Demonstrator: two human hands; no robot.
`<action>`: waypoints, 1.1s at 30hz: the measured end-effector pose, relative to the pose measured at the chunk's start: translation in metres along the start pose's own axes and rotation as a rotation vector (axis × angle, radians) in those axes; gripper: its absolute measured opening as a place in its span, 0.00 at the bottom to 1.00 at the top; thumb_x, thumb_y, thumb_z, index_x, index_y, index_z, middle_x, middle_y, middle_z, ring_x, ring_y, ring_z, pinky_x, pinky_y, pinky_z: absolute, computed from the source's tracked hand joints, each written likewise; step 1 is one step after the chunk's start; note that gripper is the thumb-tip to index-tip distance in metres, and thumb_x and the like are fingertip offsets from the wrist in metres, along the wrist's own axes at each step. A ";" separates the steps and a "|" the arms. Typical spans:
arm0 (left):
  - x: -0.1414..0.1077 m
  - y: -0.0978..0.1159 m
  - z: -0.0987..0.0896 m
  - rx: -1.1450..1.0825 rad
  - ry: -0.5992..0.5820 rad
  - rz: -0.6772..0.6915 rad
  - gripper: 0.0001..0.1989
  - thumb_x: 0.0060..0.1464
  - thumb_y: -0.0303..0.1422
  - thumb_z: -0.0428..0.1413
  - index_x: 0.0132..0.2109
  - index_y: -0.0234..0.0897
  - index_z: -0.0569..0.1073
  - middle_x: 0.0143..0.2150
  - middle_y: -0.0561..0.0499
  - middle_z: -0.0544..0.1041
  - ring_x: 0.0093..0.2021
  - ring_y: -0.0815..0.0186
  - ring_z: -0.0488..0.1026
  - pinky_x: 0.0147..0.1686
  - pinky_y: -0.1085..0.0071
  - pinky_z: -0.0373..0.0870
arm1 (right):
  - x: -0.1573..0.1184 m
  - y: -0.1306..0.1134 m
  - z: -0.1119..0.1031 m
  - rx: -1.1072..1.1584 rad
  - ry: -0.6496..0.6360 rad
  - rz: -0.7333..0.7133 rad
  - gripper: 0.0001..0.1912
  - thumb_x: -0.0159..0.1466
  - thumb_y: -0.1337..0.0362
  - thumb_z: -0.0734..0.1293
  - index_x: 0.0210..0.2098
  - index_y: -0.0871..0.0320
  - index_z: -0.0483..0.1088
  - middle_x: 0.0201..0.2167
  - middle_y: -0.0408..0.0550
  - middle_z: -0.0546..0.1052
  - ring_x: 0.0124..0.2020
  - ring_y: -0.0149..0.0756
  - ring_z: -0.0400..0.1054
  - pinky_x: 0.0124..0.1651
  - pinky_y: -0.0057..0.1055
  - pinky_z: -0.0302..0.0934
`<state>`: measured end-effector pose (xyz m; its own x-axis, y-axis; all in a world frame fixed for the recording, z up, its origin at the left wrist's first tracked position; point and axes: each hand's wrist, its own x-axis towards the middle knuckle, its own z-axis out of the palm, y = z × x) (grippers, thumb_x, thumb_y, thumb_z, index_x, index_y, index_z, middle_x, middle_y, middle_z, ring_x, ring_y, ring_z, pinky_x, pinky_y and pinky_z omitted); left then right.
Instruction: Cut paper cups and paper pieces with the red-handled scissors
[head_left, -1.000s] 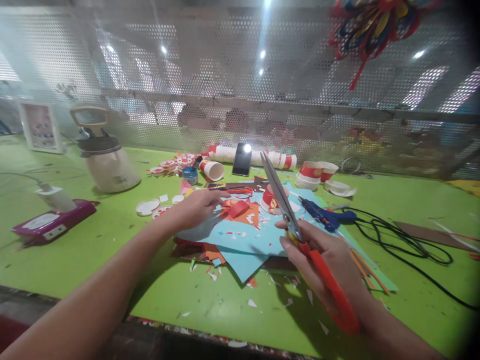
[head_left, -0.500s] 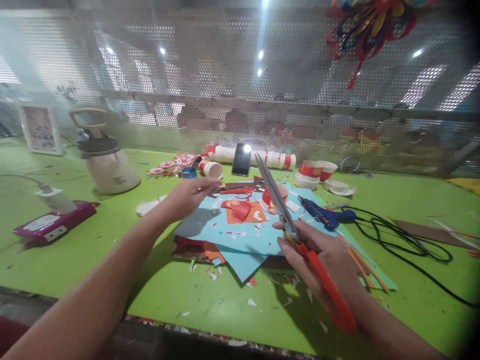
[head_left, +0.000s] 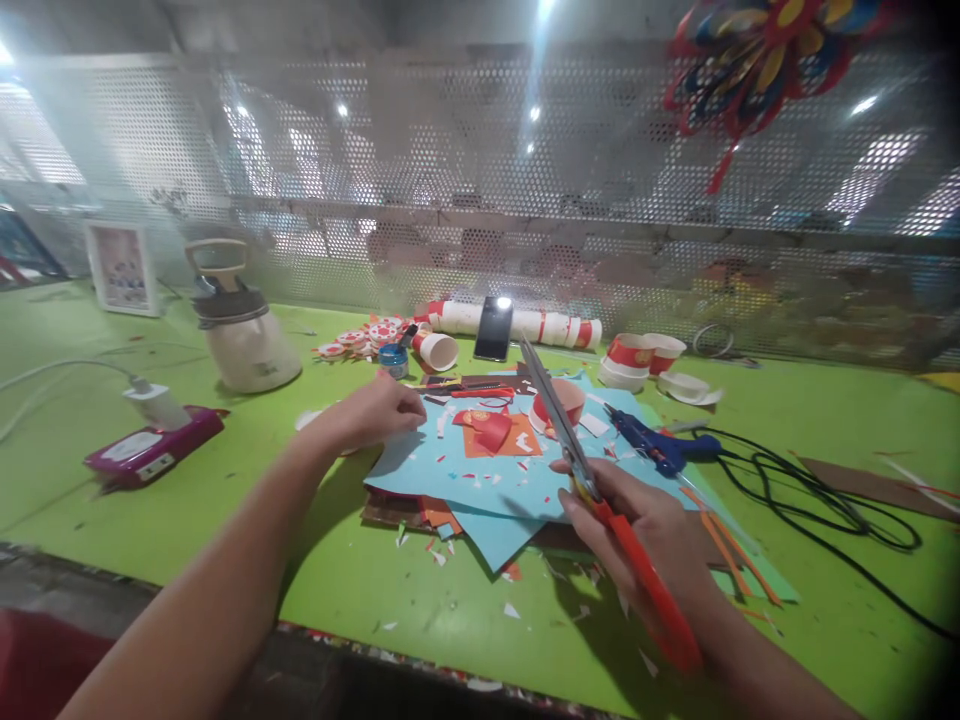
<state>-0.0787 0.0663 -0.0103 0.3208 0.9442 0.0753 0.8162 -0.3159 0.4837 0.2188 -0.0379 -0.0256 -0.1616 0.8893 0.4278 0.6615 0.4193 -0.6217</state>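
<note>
My right hand [head_left: 649,525] grips a pair of scissors [head_left: 559,410] by the red handles, blades together and pointing up and away. My left hand [head_left: 384,408] is over the left edge of the light blue paper [head_left: 427,470], its fingers curled in. Whatever is between those fingers, if anything, is hidden. On the blue paper lie an orange paper piece [head_left: 514,438], a curved red scrap [head_left: 491,432] and small white and red clippings. A red and white paper cup piece [head_left: 570,400] stands behind the scissor blades. A red-handled tool [head_left: 484,393] lies at the paper's far edge.
A blue glue gun [head_left: 660,445] with a looping black cable lies at the right. Behind are cut paper cups [head_left: 626,360], a phone [head_left: 493,328], a row of stacked cups [head_left: 551,328] and a blue jar [head_left: 393,361]. A large jug [head_left: 251,345] and a purple power strip [head_left: 154,450] stand left.
My left hand has drawn back toward me and to the left, and its outstretched fingers have curled in. My right hand keeps hold of the scissors. The view has turned slightly left.
</note>
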 end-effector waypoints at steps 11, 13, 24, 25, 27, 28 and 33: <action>-0.004 0.012 0.010 -0.015 -0.059 0.035 0.17 0.42 0.29 0.53 0.38 0.46 0.82 0.30 0.52 0.80 0.26 0.66 0.69 0.26 0.75 0.61 | 0.001 0.003 0.000 0.015 0.045 -0.072 0.13 0.61 0.60 0.63 0.40 0.61 0.73 0.19 0.39 0.68 0.18 0.30 0.59 0.22 0.26 0.56; -0.003 0.010 0.008 -0.023 -0.039 0.029 0.16 0.41 0.28 0.53 0.35 0.45 0.82 0.31 0.51 0.81 0.27 0.65 0.71 0.28 0.74 0.62 | 0.001 0.002 -0.001 0.039 0.055 -0.060 0.13 0.61 0.60 0.63 0.40 0.60 0.73 0.19 0.39 0.68 0.18 0.29 0.59 0.21 0.26 0.56; -0.009 -0.011 -0.025 -0.189 0.351 -0.118 0.14 0.43 0.32 0.51 0.35 0.35 0.79 0.26 0.49 0.78 0.28 0.64 0.73 0.28 0.71 0.66 | 0.005 0.008 -0.006 0.113 0.046 -0.074 0.14 0.61 0.60 0.63 0.42 0.63 0.73 0.23 0.44 0.73 0.22 0.32 0.65 0.27 0.28 0.62; -0.012 -0.011 -0.028 -0.215 0.375 -0.130 0.14 0.42 0.32 0.51 0.34 0.35 0.79 0.26 0.49 0.78 0.28 0.64 0.73 0.28 0.71 0.66 | 0.006 0.010 -0.006 0.112 0.040 -0.078 0.14 0.61 0.61 0.63 0.42 0.63 0.73 0.22 0.44 0.73 0.21 0.32 0.65 0.26 0.28 0.62; -0.017 -0.012 -0.030 -0.271 0.411 -0.148 0.11 0.41 0.31 0.51 0.30 0.36 0.78 0.24 0.50 0.77 0.27 0.65 0.72 0.27 0.72 0.65 | 0.007 0.012 -0.006 0.109 0.028 -0.082 0.14 0.61 0.63 0.63 0.43 0.62 0.73 0.21 0.42 0.71 0.20 0.32 0.63 0.25 0.28 0.62; -0.019 -0.012 -0.029 -0.301 0.427 -0.154 0.09 0.40 0.31 0.51 0.27 0.35 0.76 0.23 0.50 0.76 0.26 0.66 0.71 0.26 0.72 0.65 | 0.007 0.012 -0.006 0.106 0.024 -0.083 0.14 0.61 0.63 0.63 0.44 0.62 0.73 0.21 0.42 0.72 0.20 0.31 0.63 0.25 0.28 0.62; -0.024 -0.013 -0.018 -0.460 0.495 -0.154 0.07 0.40 0.31 0.51 0.20 0.35 0.71 0.18 0.51 0.71 0.20 0.69 0.65 0.22 0.72 0.61 | 0.008 0.014 -0.003 0.083 -0.006 -0.083 0.15 0.63 0.63 0.62 0.45 0.63 0.72 0.23 0.44 0.74 0.24 0.35 0.69 0.28 0.28 0.65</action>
<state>-0.1058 0.0495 -0.0027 -0.1292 0.9412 0.3122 0.5129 -0.2061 0.8334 0.2291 -0.0254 -0.0288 -0.2176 0.8521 0.4760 0.5830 0.5046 -0.6368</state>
